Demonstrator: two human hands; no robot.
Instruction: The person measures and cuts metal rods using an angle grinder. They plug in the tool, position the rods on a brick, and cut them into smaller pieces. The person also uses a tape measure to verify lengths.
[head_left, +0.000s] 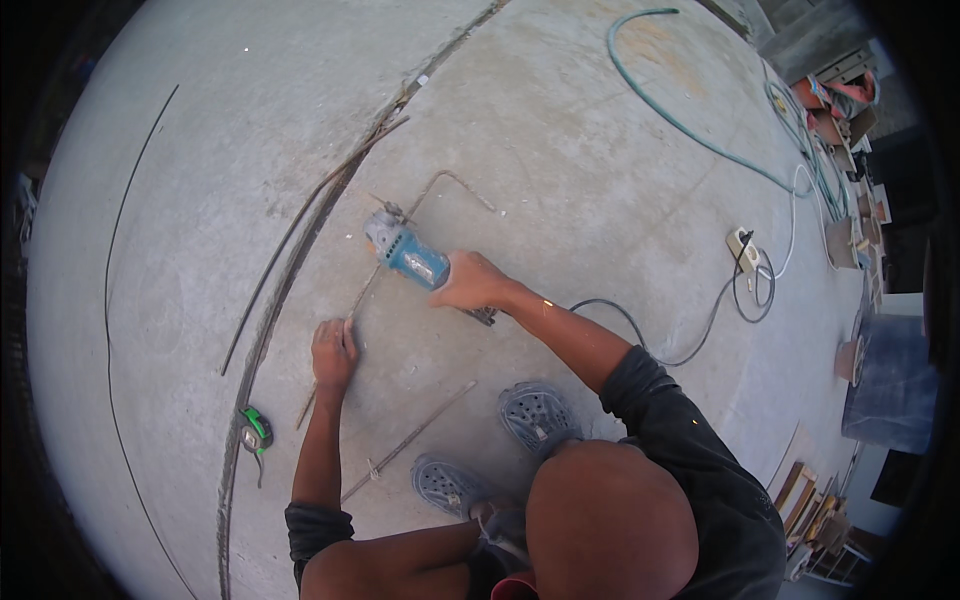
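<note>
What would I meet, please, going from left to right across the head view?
Thin dark wire, tape measure, left hand, blue grinder, white power strip.

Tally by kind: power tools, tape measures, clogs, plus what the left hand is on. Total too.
Power tools: 1, angle grinder in right hand
Tape measures: 1, green-and-black tape measure
Clogs: 2, left clog and right clog
Rods at left hand: 1, thin rod
Total: 5
</note>
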